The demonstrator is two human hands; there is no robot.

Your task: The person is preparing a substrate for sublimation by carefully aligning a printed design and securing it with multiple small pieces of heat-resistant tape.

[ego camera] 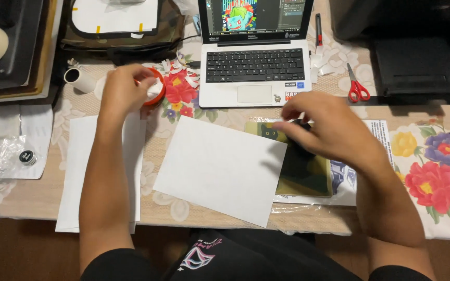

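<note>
Under right hand, sheet askew.

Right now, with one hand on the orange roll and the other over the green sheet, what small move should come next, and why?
Probably lower the right hand onto the green sheet to pin it: it hovers just above, while the left hand grips the orange tape roll.

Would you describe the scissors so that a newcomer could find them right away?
Start at the open white laptop at the table's far edge and look just to its right. The scissors lie on the floral tablecloth, beyond the right hand. Their bright red handles set them apart from the red-handled knife nearby.
</note>
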